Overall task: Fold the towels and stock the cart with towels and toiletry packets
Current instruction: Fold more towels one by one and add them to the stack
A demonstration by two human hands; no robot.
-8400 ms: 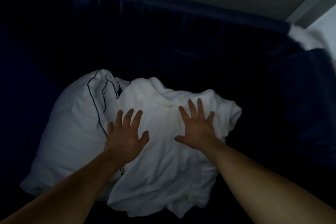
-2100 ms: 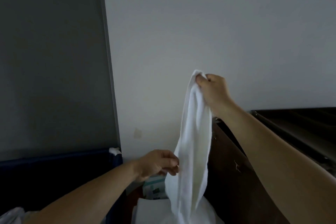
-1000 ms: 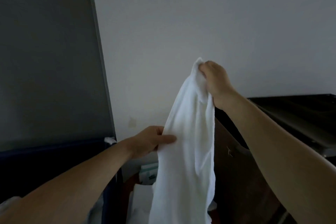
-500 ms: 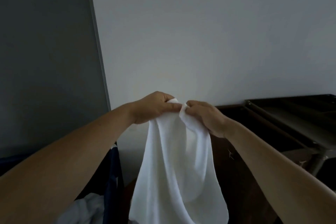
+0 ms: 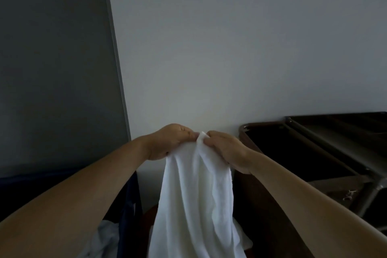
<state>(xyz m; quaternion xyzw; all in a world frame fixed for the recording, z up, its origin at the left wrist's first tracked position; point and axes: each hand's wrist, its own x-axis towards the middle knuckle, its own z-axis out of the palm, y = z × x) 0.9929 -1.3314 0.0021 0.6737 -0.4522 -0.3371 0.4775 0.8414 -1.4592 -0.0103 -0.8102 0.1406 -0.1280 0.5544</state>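
A white towel (image 5: 196,205) hangs in mid-air in front of the person. Its top edge is gathered at chest height and the rest falls in loose vertical folds past the bottom of the view. The left hand (image 5: 169,142) and right hand (image 5: 225,148) meet at that top edge, knuckles almost touching. Each has its fingers curled and is pinching the cloth. Bringing two parts of the edge together like this probably lets gravity pull the body straight, so the halves line up for a fold. The dark cart (image 5: 314,153), with its metal frame, stands just to the right and within reach, likely so the folded towel can go straight in. A pale wall (image 5: 230,48) is behind, with a grey panel (image 5: 52,69) to the left. Navy fabric (image 5: 129,205) and some crumpled white linen (image 5: 104,236) lie lower left.
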